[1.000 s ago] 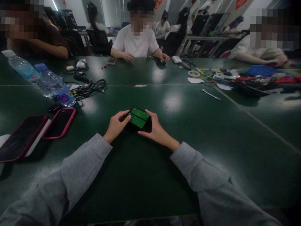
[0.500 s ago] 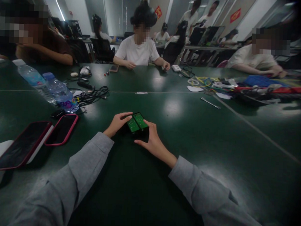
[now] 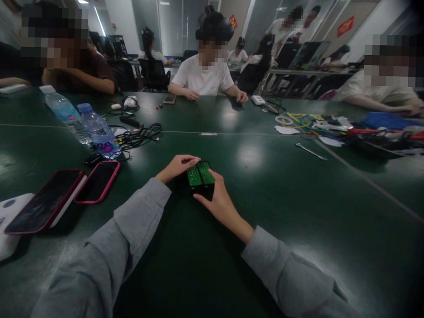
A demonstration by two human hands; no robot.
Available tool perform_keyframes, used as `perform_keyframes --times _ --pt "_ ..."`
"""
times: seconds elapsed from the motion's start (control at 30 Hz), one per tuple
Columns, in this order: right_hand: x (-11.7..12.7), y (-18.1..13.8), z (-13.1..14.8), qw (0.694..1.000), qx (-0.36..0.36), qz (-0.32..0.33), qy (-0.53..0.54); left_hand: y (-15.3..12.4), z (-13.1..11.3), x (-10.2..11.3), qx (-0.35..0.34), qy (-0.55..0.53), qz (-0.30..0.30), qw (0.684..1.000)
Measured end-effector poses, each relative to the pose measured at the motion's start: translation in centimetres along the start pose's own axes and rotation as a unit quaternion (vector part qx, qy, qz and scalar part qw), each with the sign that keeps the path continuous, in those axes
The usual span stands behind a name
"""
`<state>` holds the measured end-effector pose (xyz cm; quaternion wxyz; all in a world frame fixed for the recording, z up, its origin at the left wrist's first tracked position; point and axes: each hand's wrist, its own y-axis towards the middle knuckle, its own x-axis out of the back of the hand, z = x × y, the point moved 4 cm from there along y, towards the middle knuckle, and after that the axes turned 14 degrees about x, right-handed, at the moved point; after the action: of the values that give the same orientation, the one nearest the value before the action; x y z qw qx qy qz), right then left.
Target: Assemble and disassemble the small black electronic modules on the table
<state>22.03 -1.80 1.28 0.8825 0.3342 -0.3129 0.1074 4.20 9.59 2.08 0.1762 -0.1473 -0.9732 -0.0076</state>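
Note:
A small black block topped by two green circuit boards (image 3: 200, 175) rests on the dark green table (image 3: 229, 271) straight ahead of me. My left hand (image 3: 177, 167) curls over its far left corner, fingertips on the top edge. My right hand (image 3: 219, 201) grips its near right side, thumb along the front. Both arms wear grey sleeves.
Two phones in red cases (image 3: 66, 195) lie at the left beside a white box (image 3: 1, 226). Two water bottles (image 3: 95, 129) and black cables (image 3: 138, 134) sit behind them. A wrench (image 3: 311, 152) and a heap of coloured wires (image 3: 338, 126) lie right. Several people sit across the table.
The block has been turned on the table so the boards run away from me instead of across. My left hand moved to its far corner. The view tilted up a little.

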Motion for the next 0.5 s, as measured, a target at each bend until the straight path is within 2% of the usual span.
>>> perform_keyframes --times 0.1,0.17,0.23,0.37,0.5 --pt "0.2 -0.1 -0.4 0.999 -0.009 -0.011 0.035 -0.4 -1.8 0.7 -0.089 0.105 -0.094 0.986" --pt "0.2 -0.2 -0.7 0.998 -0.012 -0.023 0.054 -1.0 -2.9 0.9 -0.118 0.175 -0.146 0.967" --pt "0.2 -0.2 -0.8 0.998 -0.015 -0.027 0.063 -1.5 -3.8 0.5 -0.132 0.227 -0.158 0.952" --pt "0.2 -0.2 -0.8 0.997 -0.028 -0.025 0.062 -2.2 -4.8 -1.4 -0.140 0.321 -0.146 0.925" --pt "0.2 -0.1 -0.9 0.995 -0.033 -0.031 0.086 -1.9 -4.1 -2.8 -0.103 0.300 -0.161 0.934"
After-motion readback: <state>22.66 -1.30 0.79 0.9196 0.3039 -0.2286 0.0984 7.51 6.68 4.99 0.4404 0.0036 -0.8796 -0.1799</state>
